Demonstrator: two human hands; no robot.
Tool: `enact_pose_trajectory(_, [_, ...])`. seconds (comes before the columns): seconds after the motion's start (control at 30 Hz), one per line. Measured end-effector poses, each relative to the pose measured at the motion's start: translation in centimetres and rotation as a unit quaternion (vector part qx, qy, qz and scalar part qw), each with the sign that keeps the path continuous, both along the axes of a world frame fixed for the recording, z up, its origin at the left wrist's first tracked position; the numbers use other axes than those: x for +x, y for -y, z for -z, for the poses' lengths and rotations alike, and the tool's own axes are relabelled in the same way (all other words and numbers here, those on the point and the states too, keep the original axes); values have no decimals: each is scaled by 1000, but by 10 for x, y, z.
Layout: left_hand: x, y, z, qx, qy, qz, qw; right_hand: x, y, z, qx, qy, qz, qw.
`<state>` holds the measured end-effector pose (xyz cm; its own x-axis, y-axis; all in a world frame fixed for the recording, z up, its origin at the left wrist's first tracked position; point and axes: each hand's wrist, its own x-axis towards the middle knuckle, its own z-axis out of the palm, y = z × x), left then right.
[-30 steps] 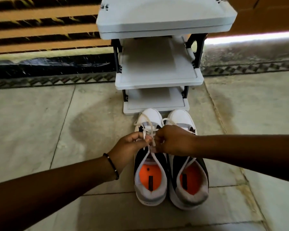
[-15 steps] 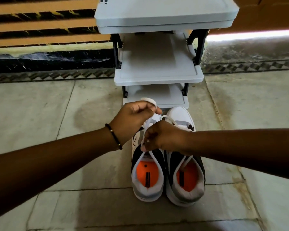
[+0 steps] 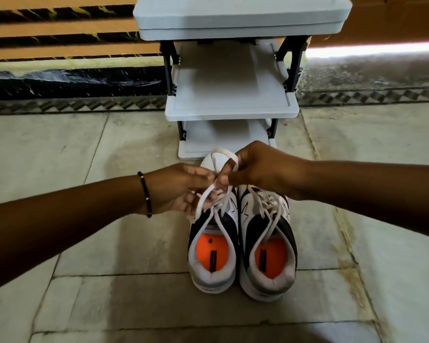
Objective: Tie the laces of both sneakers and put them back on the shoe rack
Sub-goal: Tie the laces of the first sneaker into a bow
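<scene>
Two white and black sneakers with orange insoles stand side by side on the floor, heels toward me: the left sneaker (image 3: 212, 256) and the right sneaker (image 3: 268, 256). My left hand (image 3: 181, 188) pinches a white lace (image 3: 209, 196) of the left sneaker above its tongue. My right hand (image 3: 258, 169) pinches a lace loop (image 3: 221, 157) raised over the toe. The two hands meet over the left sneaker and hide its front. The right sneaker's laces lie loose. The grey shoe rack (image 3: 233, 105) stands just beyond the toes.
The rack has three grey shelves on black posts, all bare. Behind it run a dark skirting strip (image 3: 72, 82) and an orange slatted wall. Stone floor tiles (image 3: 84, 293) spread to both sides of the sneakers.
My left hand dropped from above the toe to the lace beside the tongue. My right hand rose and now holds the loop over the toe. The view shifted slightly.
</scene>
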<state>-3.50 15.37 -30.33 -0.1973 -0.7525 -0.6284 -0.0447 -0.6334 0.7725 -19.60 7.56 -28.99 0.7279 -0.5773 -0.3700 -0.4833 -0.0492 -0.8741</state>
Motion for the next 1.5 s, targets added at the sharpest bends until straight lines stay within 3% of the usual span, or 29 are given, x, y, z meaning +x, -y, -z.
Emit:
enact_pose_trajectory(0.13, [-5, -7, 7, 19, -25, -10, 999, 6, 2, 2, 93, 9, 71, 993])
enact_pose_trajectory(0.27, [1, -8, 10, 14, -13, 8, 1000, 11, 3, 4, 147, 7, 69, 987])
enact_pose_trajectory(0.47, [10, -7, 8, 38, -32, 94, 994, 7, 3, 9, 173, 13, 55, 983])
enact_pose_trajectory(0.63, [5, -9, 14, 15, 20, 130, 991, 8, 3, 9, 167, 46, 44, 984])
enact_pose_trajectory(0.73, [-4, -14, 18, -88, 158, 117, 976, 7, 4, 5, 151, 42, 19, 987])
enact_pose_trajectory(0.8, [-2, -15, 21, -176, 303, 133, 927, 6, 4, 5, 149, 43, 17, 988])
enact_pose_trajectory(0.87, [2, -15, 23, -192, 358, 126, 905, 4, 2, 6, 157, 47, 17, 986])
enact_pose_trajectory(0.93, [4, -16, 26, -152, 318, 80, 932, 2, -1, 7, 161, 46, 11, 986])
enact_pose_trajectory(1.03, [3, -20, 27, -95, 184, 35, 978, 0, -3, 8, 164, 44, 11, 985])
enact_pose_trajectory(1.13, [6, -22, 27, -69, 87, 13, 994, -3, 0, 7, 160, 38, 25, 986])
enact_pose_trajectory(1.23, [9, -24, 27, -90, 148, 19, 985, -6, 2, 6, 158, 35, 25, 986])
enact_pose_trajectory(1.37, [3, -26, 26, -187, 286, 61, 938, -8, 0, 7, 155, 32, 14, 987])
enact_pose_trajectory(1.5, [-2, -27, 25, -168, 322, 58, 930, -9, -1, 6, 150, 28, 6, 988])
